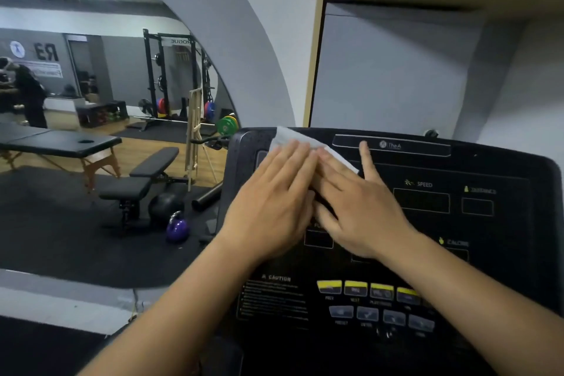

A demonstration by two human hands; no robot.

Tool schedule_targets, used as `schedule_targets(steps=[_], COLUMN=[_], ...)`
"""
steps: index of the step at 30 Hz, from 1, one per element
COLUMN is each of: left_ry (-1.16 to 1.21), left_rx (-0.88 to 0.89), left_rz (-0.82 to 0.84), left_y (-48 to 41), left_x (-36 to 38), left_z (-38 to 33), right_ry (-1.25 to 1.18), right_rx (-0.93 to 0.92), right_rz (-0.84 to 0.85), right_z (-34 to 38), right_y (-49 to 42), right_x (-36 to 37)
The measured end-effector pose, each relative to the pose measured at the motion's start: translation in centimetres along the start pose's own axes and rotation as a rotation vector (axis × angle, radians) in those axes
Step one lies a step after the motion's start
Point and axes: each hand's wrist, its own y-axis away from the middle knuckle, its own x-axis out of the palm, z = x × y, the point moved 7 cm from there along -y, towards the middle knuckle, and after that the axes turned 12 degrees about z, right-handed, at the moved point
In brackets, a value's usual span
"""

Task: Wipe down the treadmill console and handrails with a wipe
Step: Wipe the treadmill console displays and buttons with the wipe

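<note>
I've got both hands flat on the wipe [308,145] at the console's [488,168] upper-left corner: L hand [271,201] fingers straight & together, R hand [360,210] fingers spread wide, pressing, not gripping.

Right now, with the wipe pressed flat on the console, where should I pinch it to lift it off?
Take the wipe by its free upper-left end, coming from the console's top edge. That part sticks out past the fingertips of the left hand and right hand; the rest lies pinned flat beneath them.
</note>
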Motion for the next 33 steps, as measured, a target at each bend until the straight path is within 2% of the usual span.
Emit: schedule_targets(steps=[2,5,9,12,15,17,22,27,33], left_ry=[-0.025,-0.096,-0.179,-0.171,-0.043,-0.049,-0.001,0.036,0.053], left_rx=[-0.085,-0.119,-0.194,-0.175,-0.149,-0.145,-0.213,-0.179,-0.238], left_rz=[0.134,0.210,0.137,0.149,0.192,0.224,0.170,0.183,0.141], left_y=[-0.5,0.5,-3.1,-4.1,-1.8,-1.6,-5.4,-1.5,-7.8], left_x=[0.7,2.2,0.8,0.8,2.5,3.0,1.5,3.4,2.5], left_z=[0.9,-0.8,-1.6,-1.9,-2.2,-1.9,-1.3,-3.9,-4.9], right_ry=[0.077,0.122,0.147,0.090,-0.004,-0.020,-0.019,-0.065,-0.097], right_rx=[-0.018,0.036,0.168,0.250,0.243,0.249,0.338,0.244,0.306], right_rz=[0.007,-0.052,-0.020,-0.033,-0.075,-0.070,-0.052,-0.086,-0.173], right_z=[-1.1,-1.7,-3.3,-3.6,-1.8,-2.2,-4.7,-3.6,-8.3], right_y=[1.4,3.2,0.6,0.7,3.4,3.7,1.0,5.1,3.4], right_x=[0.4,1.4,-0.7,-0.7,1.4,1.6,-1.0,1.6,-1.2])
